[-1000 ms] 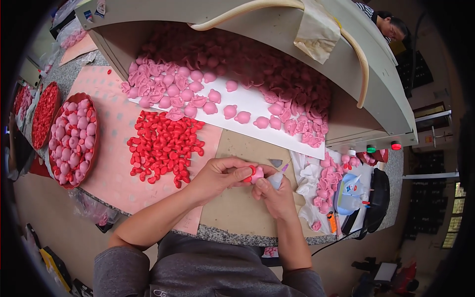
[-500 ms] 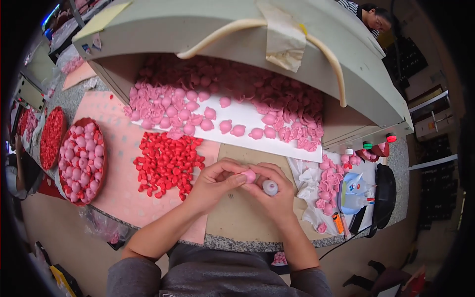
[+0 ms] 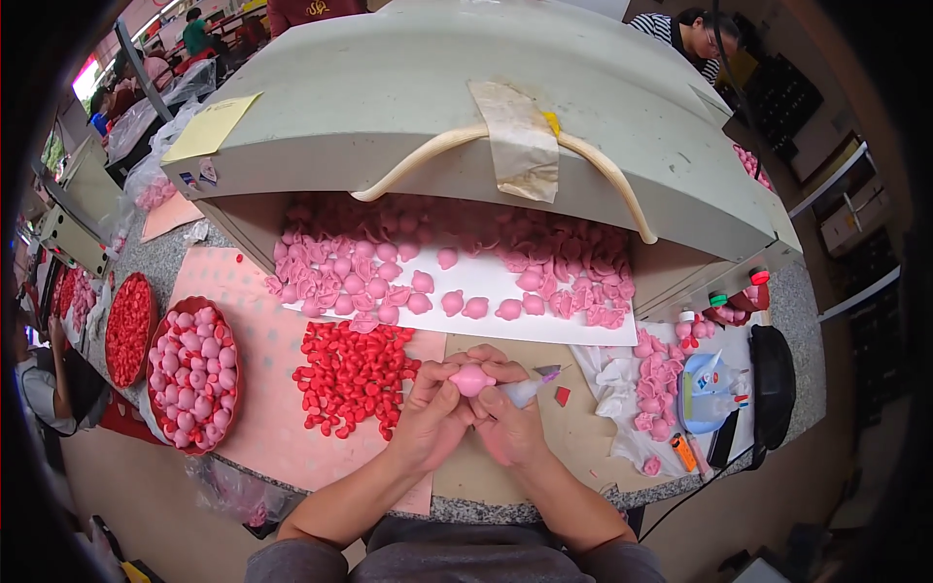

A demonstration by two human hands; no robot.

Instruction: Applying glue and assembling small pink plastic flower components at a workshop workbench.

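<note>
The near tray (image 3: 231, 412) held pink balls (image 3: 199, 380), the farther tray (image 3: 128, 385) red pieces (image 3: 130, 330). Left hand (image 3: 428, 420) and right hand (image 3: 513, 426) together pinched one pink piece (image 3: 471, 380).

From my remote feed, I see a speckled grey counter (image 3: 807, 350) carrying a pink sheet (image 3: 260, 428), a tan mat (image 3: 466, 476), a pale grey hooded cabinet (image 3: 389, 92) and, rightward, crumpled white plastic (image 3: 616, 396).

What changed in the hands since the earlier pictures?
The left hand and right hand turned the smooth pink rounded piece; the red piece against it earlier no longer shows. The translucent plastic bottle with a purple tip swung from end-on to sideways, tip rightward. The pile of glossy red bean-shaped pieces stayed.
</note>
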